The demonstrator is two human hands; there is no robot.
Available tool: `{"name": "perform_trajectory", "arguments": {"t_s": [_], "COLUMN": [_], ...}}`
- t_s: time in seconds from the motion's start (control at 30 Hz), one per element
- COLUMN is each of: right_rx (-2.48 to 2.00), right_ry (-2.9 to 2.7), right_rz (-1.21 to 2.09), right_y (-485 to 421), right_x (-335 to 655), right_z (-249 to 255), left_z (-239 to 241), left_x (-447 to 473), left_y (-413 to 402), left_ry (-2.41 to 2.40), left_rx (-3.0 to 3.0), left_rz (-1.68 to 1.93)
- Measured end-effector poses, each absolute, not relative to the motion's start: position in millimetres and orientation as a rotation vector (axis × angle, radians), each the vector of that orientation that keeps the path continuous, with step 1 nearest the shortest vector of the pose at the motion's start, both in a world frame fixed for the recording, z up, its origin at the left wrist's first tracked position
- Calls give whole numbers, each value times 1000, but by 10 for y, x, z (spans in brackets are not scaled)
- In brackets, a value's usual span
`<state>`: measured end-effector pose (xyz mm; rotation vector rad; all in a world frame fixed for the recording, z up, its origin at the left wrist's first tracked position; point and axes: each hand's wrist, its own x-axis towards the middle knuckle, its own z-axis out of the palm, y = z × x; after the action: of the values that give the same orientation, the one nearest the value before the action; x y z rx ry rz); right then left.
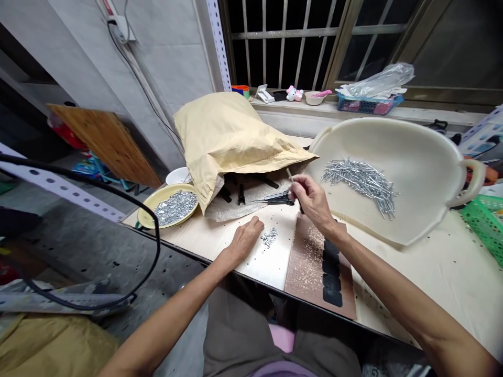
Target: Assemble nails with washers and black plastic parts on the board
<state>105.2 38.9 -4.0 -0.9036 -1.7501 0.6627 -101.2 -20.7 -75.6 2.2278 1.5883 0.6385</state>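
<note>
My right hand (312, 201) is raised over the table in a pinch, with a thin metal pin (290, 175) sticking up from its fingertips. My left hand (247, 240) rests on the tabletop with its fingers curled together; whatever they hold is hidden. Just right of it lies a small pile of tiny silver metal pieces (269, 237). A pointed tool with black handles (277, 198) lies partly behind my right hand. Under my right wrist is a brown board (301, 272) scattered with small pale bits, with black rounded pads (331, 268) in a row along it.
A big paper sack (231, 131) lies with its mouth towards me, black parts (241, 195) inside. At left stands a yellow bowl (147, 209) of silver pieces. A large white basin (416, 157) at right holds many metal pins (361, 180). A green basket (485, 222) sits far right.
</note>
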Motion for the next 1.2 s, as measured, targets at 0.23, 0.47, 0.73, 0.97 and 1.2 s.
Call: {"name": "perform_trajectory", "arguments": {"t_s": [0.23, 0.47, 0.73, 0.97, 1.2], "right_rx": [-1162, -1239, -1229, -1201, -1260], "right_ry": [-2142, -2159, -2173, -2159, -2091], "right_rz": [255, 78, -234, -407, 151], "right_y": [-332, -533, -616, -661, -687], "right_x": [1260, 1282, 1372, 1452, 1555], "right_z": [-246, -158, -77, -106, -156], "left_z": [-494, -302, -266, -222, -168], "left_x": [-737, -436, -350, -282, -221], "left_y": [-356, -516, -558, -603, -614], "left_ry": [1196, 917, 984, 1146, 1200], "left_rx": [982, 749, 835, 1063, 1300], "left_rz": [1137, 1177, 1199, 1239, 1240]}}
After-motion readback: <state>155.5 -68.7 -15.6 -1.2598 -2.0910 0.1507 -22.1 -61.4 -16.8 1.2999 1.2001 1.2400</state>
